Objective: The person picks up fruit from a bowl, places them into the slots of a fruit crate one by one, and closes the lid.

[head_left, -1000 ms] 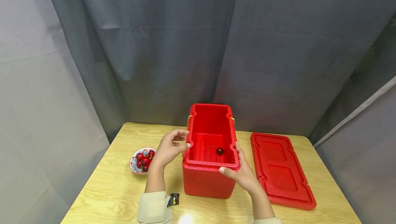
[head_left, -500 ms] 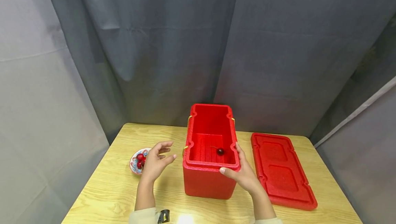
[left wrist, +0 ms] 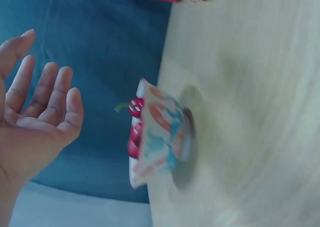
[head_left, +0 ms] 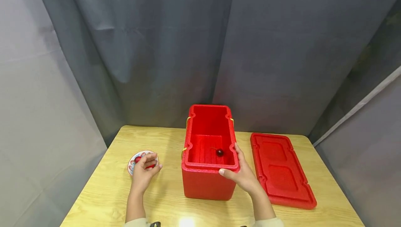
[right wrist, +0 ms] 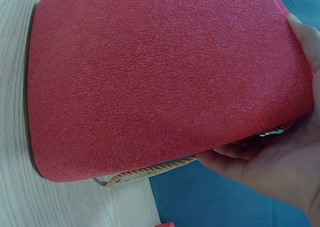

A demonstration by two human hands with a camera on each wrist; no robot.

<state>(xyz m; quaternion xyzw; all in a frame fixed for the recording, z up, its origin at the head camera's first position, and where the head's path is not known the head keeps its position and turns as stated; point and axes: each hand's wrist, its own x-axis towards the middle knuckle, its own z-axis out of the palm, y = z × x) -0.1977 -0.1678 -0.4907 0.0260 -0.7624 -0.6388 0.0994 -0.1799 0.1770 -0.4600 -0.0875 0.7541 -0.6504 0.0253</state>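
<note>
My left hand (head_left: 141,176) hovers over the small patterned bowl (left wrist: 162,137), in the head view partly covering it. Red cherries (left wrist: 135,134), one with a green stem, show above the bowl's rim. In the left wrist view this hand is apart from the bowl, fingers loosely bent, nothing in them. A red foam box (head_left: 206,185) without its lid stands mid-table. One dark cherry (head_left: 220,152) with a stem lies on its floor. My right hand (head_left: 245,178) grips the box's near right corner, thumb on the front rim and fingers along the right side.
The red lid (head_left: 282,174) lies flat on the table (head_left: 94,199), right of the box. Yellow cord handles (right wrist: 150,172) hang at the box's sides. A grey curtain (head_left: 169,53) hangs behind the table, with pale cloth at both sides.
My left hand has moved left, from the box's left rim to over the bowl. The right hand keeps its grip on the box. The head view has shifted slightly.
</note>
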